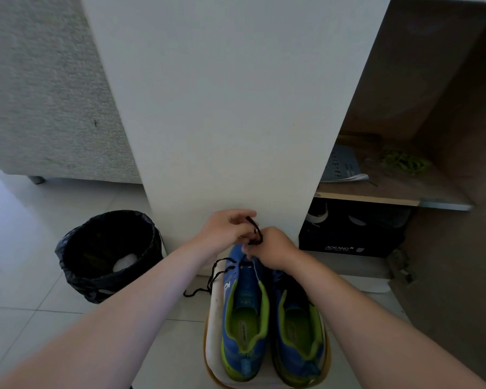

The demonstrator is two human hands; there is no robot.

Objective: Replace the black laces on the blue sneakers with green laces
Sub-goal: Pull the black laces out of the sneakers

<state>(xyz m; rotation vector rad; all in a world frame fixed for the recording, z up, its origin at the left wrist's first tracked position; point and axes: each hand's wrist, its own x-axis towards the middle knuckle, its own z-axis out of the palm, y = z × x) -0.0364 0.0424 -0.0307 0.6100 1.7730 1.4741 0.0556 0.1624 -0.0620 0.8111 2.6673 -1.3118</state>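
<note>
floor (26, 248) – glossy tile | bin liner (76, 256) – shiny plastic | shelf (376, 196) – raw wood

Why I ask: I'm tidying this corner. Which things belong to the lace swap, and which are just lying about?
For the job: blue sneakers, black lace pinched by left hand and right hand, green laces.
Lying about: lined bin, black shoebox, booklet.

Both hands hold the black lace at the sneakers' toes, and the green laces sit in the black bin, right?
Wrong place: the head view shows the green laces on the cabinet shelf at right. Left hand and right hand do hold the black lace.
</note>
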